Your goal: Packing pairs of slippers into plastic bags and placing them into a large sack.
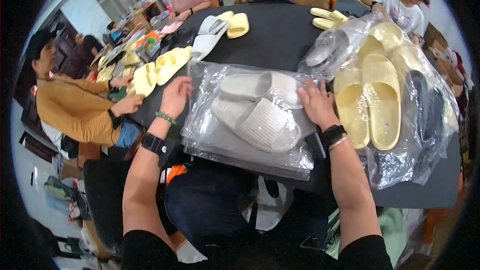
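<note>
A pair of light grey slides (264, 112) lies in front of me, with a stack of clear plastic bags (245, 157) under it. I cannot tell whether the slides are inside the top bag or on it. My left hand (175, 98) is beside the bags' left edge, its fingers loosely bent and apart, with nothing visible in them. My right hand (318, 102) is open, fingers spread, against the right end of the slides and the plastic there. To its right, bagged yellow slides (382, 102) lie in a heap of clear plastic.
On the black table (275, 40), yellow slides (172, 65) and a grey pair (207, 40) stand at the left. A bagged grey pair (327, 47) lies at the far right. A person in a mustard top (75, 102) handles a yellow slide; several others sit around the table.
</note>
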Available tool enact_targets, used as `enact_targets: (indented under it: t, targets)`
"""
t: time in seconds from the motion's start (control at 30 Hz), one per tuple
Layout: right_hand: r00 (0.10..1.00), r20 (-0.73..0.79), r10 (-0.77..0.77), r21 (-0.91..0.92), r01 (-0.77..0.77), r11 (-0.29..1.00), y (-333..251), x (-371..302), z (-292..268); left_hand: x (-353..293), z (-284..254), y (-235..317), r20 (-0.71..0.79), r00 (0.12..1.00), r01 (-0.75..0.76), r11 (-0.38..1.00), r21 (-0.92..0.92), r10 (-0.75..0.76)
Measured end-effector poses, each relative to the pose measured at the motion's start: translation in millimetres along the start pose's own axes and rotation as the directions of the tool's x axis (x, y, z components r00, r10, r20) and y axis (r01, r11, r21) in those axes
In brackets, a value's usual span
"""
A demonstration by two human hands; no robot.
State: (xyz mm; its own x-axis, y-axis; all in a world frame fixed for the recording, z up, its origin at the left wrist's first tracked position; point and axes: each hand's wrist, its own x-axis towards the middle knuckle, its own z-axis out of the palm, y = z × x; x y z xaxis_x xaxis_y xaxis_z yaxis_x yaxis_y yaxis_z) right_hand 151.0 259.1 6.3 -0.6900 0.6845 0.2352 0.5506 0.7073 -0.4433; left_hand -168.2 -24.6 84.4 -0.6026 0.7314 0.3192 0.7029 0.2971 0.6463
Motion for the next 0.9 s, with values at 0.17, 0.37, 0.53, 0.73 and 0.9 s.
enact_targets:
  t: [0.17,0.37,0.53,0.73,0.9]
  targets:
    - [1.000,0.021,0.013,-0.029,-0.012,1.000,-2.4,-4.3,-4.1,13.0,5.2,-4.2,0.418,0.855,0.482,0.770,-0.419,-0.308]
    - [0.998,-0.026,0.048,0.001,-0.048,0.999,8.3,-8.7,-9.7,29.8,33.2,76.9,0.759,0.651,0.283,0.931,-0.231,-0.010]
    - [1.000,-0.014,0.015,0.104,-0.013,0.994,2.7,-7.0,-3.3,44.9,54.8,61.2,0.578,0.705,-0.573,0.810,0.123,0.411]
    - [0.937,-0.297,-0.182,0.025,0.198,0.980,49.1,8.6,44.2,51.8,135.7,77.9,0.675,0.481,-0.721,0.690,-0.057,0.559]
    - [0.919,-0.301,-0.253,0.071,0.286,0.955,-16.3,46.2,78.3,76.9,83.3,-35.5,0.625,0.730,-0.494,0.845,0.206,0.275]
